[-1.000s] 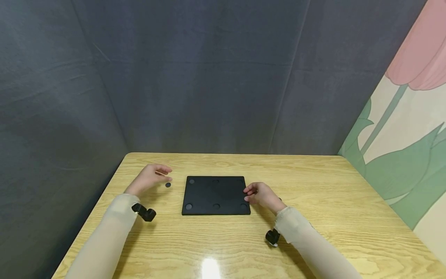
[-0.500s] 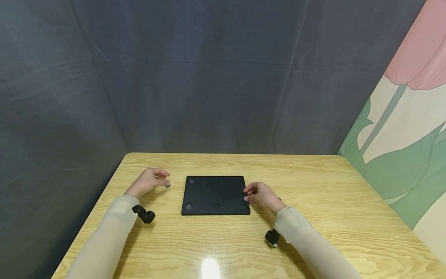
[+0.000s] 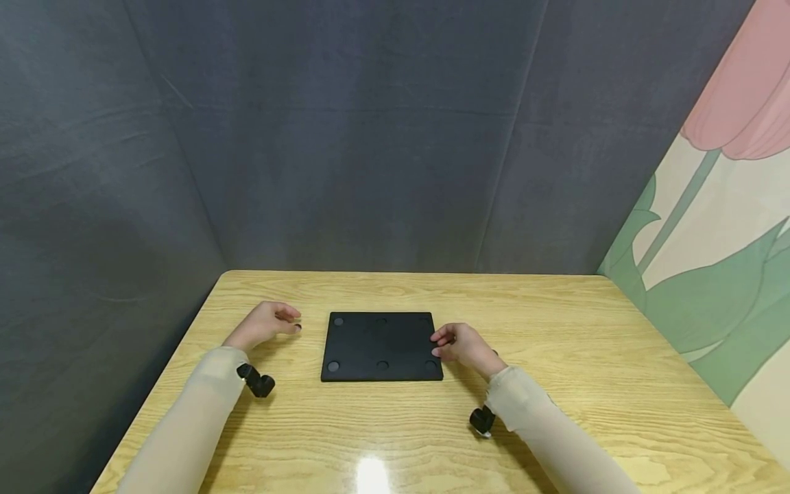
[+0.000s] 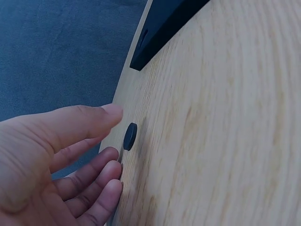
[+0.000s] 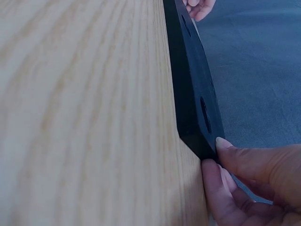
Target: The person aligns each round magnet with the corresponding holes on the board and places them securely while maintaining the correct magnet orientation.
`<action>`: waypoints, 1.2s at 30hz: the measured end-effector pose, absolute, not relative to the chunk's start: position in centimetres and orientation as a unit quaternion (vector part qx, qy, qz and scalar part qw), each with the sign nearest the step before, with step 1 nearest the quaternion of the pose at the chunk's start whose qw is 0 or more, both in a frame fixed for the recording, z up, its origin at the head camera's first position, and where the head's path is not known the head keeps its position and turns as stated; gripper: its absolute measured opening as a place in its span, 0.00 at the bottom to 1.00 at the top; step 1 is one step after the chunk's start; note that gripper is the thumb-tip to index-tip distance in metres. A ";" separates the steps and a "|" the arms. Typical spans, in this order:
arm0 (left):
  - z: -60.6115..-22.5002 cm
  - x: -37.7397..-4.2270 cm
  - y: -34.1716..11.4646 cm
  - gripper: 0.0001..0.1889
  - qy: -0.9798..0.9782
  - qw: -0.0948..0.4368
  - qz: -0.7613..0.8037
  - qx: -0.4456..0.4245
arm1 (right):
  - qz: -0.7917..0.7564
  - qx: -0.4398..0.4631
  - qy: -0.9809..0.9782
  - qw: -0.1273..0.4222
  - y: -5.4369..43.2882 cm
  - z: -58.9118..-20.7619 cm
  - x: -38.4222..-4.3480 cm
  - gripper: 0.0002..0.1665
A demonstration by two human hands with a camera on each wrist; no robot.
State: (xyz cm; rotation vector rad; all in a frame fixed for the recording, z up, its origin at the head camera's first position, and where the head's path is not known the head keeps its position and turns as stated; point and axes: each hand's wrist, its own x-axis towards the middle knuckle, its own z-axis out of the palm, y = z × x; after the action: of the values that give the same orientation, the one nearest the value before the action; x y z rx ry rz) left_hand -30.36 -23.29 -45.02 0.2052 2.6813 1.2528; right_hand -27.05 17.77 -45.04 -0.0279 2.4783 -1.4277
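A small black disc (image 4: 130, 136) lies on the wooden table left of the board. My left hand (image 3: 264, 324) is over it, thumb and fingers loosely bent. In the left wrist view a gap shows between the fingertips and the disc; in the head view the thumb partly hides it. The flat black rectangular board (image 3: 382, 343) has round recesses; grey discs show in the two left ones. At its right edge my right hand (image 3: 464, 347) pinches, the thumb (image 5: 225, 143) on the top face and a finger (image 5: 210, 172) against the side.
The board and both hands are on a light wood table (image 3: 555, 343). A dark grey curtain (image 3: 382, 151) hangs behind and on the left. Right of the table is a wall with a painted tulip (image 3: 734, 116). Each wrist wears a small black camera (image 3: 256, 381).
My left hand has come down and nearer, so the thumb now covers part of the disc that was fully seen beside it. The right hand and board have stayed put.
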 end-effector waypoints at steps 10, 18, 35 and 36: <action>-44.9 -30.1 -23.2 0.23 0.907 0.102 0.406 0.055 | -0.494 -0.013 0.858 0.138 17.9 -45.2 -27.0 0.12; -44.6 -30.0 -22.9 0.20 0.913 0.096 0.393 0.056 | -0.492 -0.019 0.859 0.138 17.9 -45.1 -26.9 0.12; -44.1 -29.8 -22.3 0.15 0.917 0.095 0.387 0.026 | -0.495 -0.014 0.857 0.146 18.0 -45.0 -27.1 0.12; -44.1 -29.8 -22.3 0.15 0.917 0.095 0.386 0.024 | -0.495 -0.014 0.856 0.147 18.0 -45.0 -27.1 0.12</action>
State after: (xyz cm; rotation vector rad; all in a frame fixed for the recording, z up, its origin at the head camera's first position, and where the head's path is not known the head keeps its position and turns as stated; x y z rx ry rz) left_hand -29.76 -22.27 -44.11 0.0717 2.7203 1.1447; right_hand -27.12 18.02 -44.97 -0.0391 2.4642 -1.4258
